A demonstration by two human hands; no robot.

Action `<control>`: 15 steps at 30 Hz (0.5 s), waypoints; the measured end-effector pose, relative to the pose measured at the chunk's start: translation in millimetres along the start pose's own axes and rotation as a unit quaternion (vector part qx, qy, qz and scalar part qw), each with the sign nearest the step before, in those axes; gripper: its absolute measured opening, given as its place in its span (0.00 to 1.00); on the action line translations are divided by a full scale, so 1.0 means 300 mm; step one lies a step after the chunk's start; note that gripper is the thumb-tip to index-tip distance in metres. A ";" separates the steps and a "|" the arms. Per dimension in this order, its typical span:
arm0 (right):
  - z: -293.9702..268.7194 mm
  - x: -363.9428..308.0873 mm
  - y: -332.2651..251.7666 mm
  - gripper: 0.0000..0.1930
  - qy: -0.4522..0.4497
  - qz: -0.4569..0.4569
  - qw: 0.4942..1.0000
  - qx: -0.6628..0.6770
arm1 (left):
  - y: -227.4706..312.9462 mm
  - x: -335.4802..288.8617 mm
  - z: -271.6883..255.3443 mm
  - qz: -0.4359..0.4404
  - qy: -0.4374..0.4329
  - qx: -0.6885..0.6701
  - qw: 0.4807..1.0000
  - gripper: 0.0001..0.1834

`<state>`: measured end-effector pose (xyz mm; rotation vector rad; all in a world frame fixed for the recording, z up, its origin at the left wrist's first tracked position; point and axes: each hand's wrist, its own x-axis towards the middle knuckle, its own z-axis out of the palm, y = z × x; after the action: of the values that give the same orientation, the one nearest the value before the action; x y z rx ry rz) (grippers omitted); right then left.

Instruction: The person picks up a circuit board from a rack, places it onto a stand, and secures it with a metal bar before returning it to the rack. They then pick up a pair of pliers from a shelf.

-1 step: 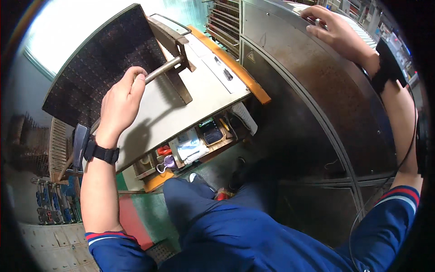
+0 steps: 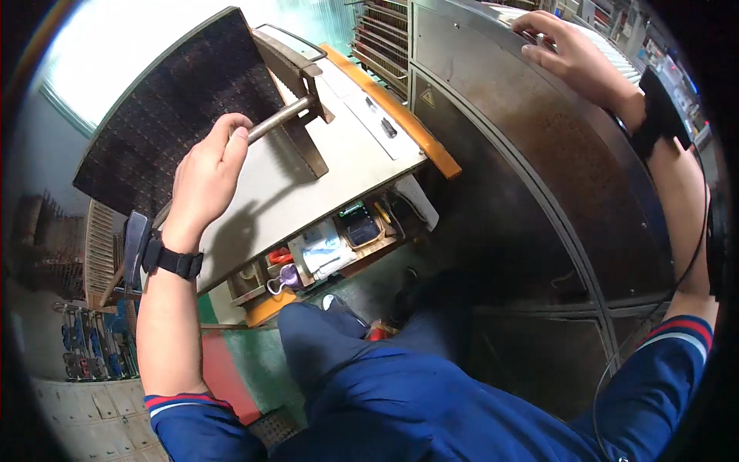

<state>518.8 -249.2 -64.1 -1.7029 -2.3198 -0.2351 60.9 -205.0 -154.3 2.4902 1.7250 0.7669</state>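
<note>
My left hand point(image 2: 206, 173) is closed round a round metal bar point(image 2: 279, 121). The bar is part of a metal frame point(image 2: 306, 150) beside a large dark speckled panel point(image 2: 169, 108), which stands tilted over a pale worktop point(image 2: 269, 208). My right hand point(image 2: 566, 58) is at the top edge of a big metal cabinet point(image 2: 523, 100), by a row of rollers point(image 2: 608, 55). Its fingers are curled, with the thumb below them. A small metallic piece shows between them, too little of it to name.
A black marker point(image 2: 388, 127) lies on the worktop near its orange edge strip point(image 2: 419, 142). Under the top, an open drawer point(image 2: 369, 250) holds a purple cup point(image 2: 289, 277), papers and a dark device. Slotted racks point(image 2: 381, 46) stand behind. A cable point(image 2: 608, 377) runs along my right arm.
</note>
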 end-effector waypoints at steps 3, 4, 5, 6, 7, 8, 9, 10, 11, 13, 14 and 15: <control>0.013 0.000 -0.035 0.20 0.012 0.002 1.000 -0.003 | -0.022 -0.013 0.002 0.029 -0.013 -0.104 0.994 0.15; 0.016 0.001 -0.035 0.20 0.019 -0.006 1.000 -0.003 | -0.025 -0.021 0.001 0.037 -0.012 -0.178 0.983 0.13; 0.019 -0.002 -0.021 0.21 0.015 -0.020 0.999 -0.024 | -0.031 -0.025 0.002 0.040 -0.004 -0.196 0.980 0.12; 0.026 -0.005 -0.005 0.23 0.012 -0.034 0.998 -0.045 | -0.038 -0.025 0.006 0.037 0.003 -0.197 0.980 0.13; 0.056 -0.005 0.011 0.19 0.054 -0.063 0.995 -0.050 | -0.032 -0.032 -0.001 0.035 0.014 -0.182 0.983 0.13; 0.051 -0.012 0.000 0.20 0.059 -0.079 0.993 -0.063 | -0.022 -0.040 -0.009 0.035 0.026 -0.168 0.985 0.13; 0.049 -0.011 -0.001 0.20 0.057 -0.079 0.993 -0.060 | -0.028 -0.043 -0.008 0.039 0.030 -0.182 0.982 0.13; 0.035 -0.025 -0.002 0.20 0.055 -0.073 0.994 -0.062 | -0.025 -0.036 -0.003 0.050 0.033 -0.201 0.978 0.13; 0.028 -0.026 -0.017 0.20 0.060 -0.083 0.993 -0.060 | -0.021 -0.037 -0.011 0.050 0.017 -0.223 0.973 0.11; 0.015 -0.026 -0.043 0.20 0.041 -0.044 0.998 -0.023 | -0.042 -0.030 -0.016 0.042 -0.007 -0.235 0.971 0.10; 0.015 -0.021 -0.046 0.20 0.044 -0.052 0.997 -0.023 | -0.050 -0.026 -0.017 0.044 -0.014 -0.255 0.966 0.11; 0.017 -0.015 -0.047 0.19 0.038 -0.048 0.998 -0.014 | -0.055 -0.022 -0.027 0.040 -0.008 -0.252 0.967 0.11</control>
<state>506.1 -256.0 -70.1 -1.5686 -2.3555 -0.3475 41.4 -206.4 -154.6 2.2109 1.2266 1.0324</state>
